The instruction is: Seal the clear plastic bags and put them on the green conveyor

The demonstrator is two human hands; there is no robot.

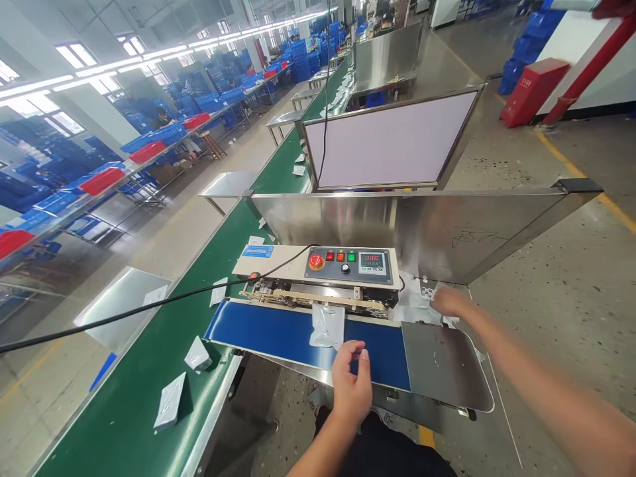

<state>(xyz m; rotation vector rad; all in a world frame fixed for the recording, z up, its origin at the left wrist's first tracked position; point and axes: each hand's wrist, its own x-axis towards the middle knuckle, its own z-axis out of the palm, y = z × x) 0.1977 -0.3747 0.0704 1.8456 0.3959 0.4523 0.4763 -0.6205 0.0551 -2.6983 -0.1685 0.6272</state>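
A continuous band sealer (322, 265) stands before me, its blue belt (278, 334) running along the front. One white plastic packet (328, 326) hangs from the sealing bands and rests on that belt. My left hand (352, 381) is just in front of this packet, thumb and fingers curled but apart, with nothing seen between them. At the right end of the machine, my right hand (448, 302) reaches to a pile of white and clear packets (415, 305). Its fingers are closed at the edge of a translucent packet; motion blur softens the detail.
A green conveyor (129, 397) runs along the left with several white packets on it. Behind the sealer rises a steel partition (338, 218). A black cable (149, 306) crosses from the left to the machine. A metal plate (442, 361) extends the belt rightward.
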